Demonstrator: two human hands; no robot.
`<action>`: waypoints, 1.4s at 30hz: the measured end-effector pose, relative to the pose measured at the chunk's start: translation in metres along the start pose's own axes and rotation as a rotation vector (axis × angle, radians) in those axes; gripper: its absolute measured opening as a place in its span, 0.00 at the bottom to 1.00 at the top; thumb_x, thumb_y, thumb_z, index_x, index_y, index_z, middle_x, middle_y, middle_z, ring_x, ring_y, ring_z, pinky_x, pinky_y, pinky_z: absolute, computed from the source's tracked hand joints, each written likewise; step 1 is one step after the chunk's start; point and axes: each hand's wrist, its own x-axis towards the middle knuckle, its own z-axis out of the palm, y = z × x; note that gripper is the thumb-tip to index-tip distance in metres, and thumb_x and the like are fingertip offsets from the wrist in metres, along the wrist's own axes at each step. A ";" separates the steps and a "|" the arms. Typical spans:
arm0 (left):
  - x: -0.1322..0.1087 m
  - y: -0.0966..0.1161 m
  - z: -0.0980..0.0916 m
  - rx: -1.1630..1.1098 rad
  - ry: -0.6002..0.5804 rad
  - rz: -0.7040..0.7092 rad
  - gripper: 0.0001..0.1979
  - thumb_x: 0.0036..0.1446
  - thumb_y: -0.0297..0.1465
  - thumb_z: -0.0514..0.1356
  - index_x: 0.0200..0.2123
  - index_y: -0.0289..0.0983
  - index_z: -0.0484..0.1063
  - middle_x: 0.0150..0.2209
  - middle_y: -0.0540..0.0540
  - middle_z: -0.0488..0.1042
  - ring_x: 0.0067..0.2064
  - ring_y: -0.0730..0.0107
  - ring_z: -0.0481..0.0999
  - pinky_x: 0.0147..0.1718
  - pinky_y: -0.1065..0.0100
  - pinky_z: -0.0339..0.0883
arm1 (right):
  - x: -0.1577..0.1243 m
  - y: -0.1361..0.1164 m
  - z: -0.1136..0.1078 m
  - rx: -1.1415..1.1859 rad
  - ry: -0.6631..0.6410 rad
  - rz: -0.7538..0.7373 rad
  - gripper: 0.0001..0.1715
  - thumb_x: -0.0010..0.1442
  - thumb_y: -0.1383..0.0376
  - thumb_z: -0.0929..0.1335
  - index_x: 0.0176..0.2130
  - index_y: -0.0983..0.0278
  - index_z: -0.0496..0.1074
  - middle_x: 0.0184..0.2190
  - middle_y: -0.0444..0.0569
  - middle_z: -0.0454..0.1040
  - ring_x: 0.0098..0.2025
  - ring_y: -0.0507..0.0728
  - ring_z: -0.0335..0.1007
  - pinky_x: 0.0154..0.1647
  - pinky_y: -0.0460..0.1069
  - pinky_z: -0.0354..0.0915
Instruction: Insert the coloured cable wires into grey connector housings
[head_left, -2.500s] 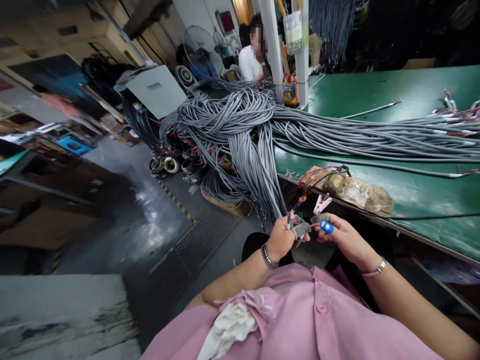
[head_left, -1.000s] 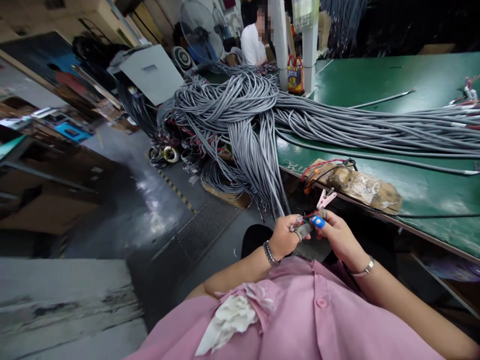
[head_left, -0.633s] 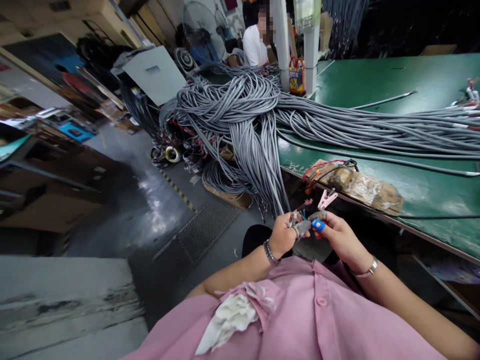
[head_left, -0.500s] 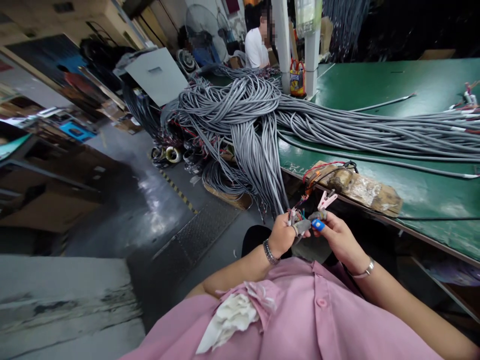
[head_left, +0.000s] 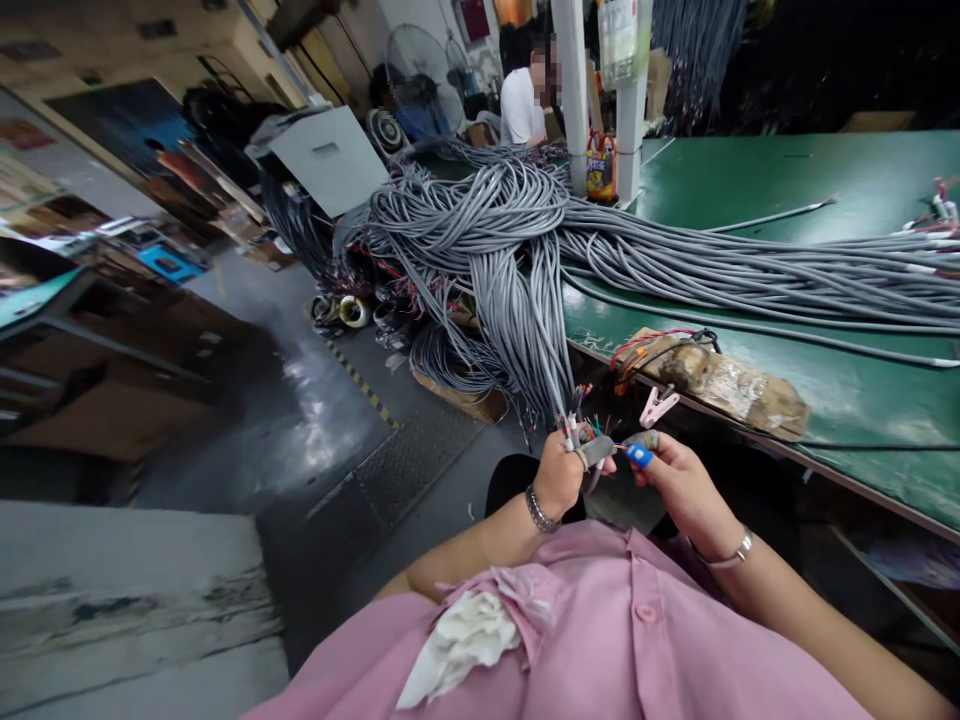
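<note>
My left hand [head_left: 559,472] is closed round the end of a grey cable, from which several thin coloured wires [head_left: 581,422] stick up. My right hand [head_left: 671,480] sits close beside it, its fingers pinched on one thin wire; the thumb wears a blue cover [head_left: 639,455] and the forefinger a grey one. Both hands hover in front of my lap, just off the edge of the green table [head_left: 787,180]. A pink clip [head_left: 657,405] on red and black leads hangs at the table edge right above my right hand.
A big heap of grey cables [head_left: 495,240] spreads over the table and hangs down off its left end to the floor. A brown taped block [head_left: 712,375] lies on the table edge. A seated person in white [head_left: 525,100], a fan and white posts are behind.
My hands stayed together in front of my lap. The coloured wire ends now stand higher and more fanned out above my left hand. The view shifted slightly.
</note>
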 end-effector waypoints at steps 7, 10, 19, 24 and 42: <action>0.001 0.004 0.004 -0.093 0.053 0.022 0.15 0.51 0.39 0.65 0.24 0.32 0.73 0.19 0.45 0.74 0.22 0.73 0.71 0.22 0.73 0.59 | -0.006 0.010 -0.005 -0.029 -0.071 0.090 0.14 0.53 0.57 0.74 0.29 0.63 0.70 0.22 0.41 0.66 0.24 0.49 0.56 0.25 0.46 0.54; 0.002 0.008 0.005 -0.143 0.067 0.005 0.14 0.50 0.38 0.65 0.24 0.33 0.71 0.18 0.47 0.73 0.20 0.74 0.69 0.20 0.73 0.58 | -0.005 0.015 -0.009 -0.019 -0.052 0.105 0.13 0.52 0.58 0.74 0.29 0.64 0.71 0.21 0.41 0.66 0.24 0.49 0.56 0.25 0.46 0.54; -0.001 0.020 0.011 -0.114 -0.090 -0.037 0.14 0.49 0.38 0.66 0.24 0.32 0.72 0.18 0.47 0.72 0.19 0.74 0.69 0.21 0.72 0.60 | 0.019 -0.003 -0.022 0.412 0.050 0.132 0.29 0.57 0.41 0.65 0.35 0.63 0.75 0.31 0.48 0.72 0.28 0.52 0.64 0.29 0.47 0.64; 0.000 0.030 0.022 -0.050 -0.180 -0.032 0.14 0.50 0.38 0.66 0.23 0.32 0.73 0.19 0.47 0.73 0.21 0.74 0.69 0.22 0.71 0.61 | 0.032 -0.026 -0.012 0.437 0.021 0.094 0.26 0.55 0.44 0.68 0.36 0.63 0.77 0.28 0.47 0.73 0.27 0.52 0.65 0.29 0.47 0.65; 0.003 0.029 0.023 0.076 -0.208 -0.051 0.17 0.51 0.40 0.64 0.19 0.33 0.71 0.18 0.46 0.71 0.21 0.73 0.68 0.23 0.70 0.61 | 0.033 -0.023 -0.008 0.617 0.043 0.090 0.24 0.55 0.44 0.69 0.35 0.61 0.77 0.31 0.46 0.76 0.29 0.52 0.68 0.29 0.47 0.65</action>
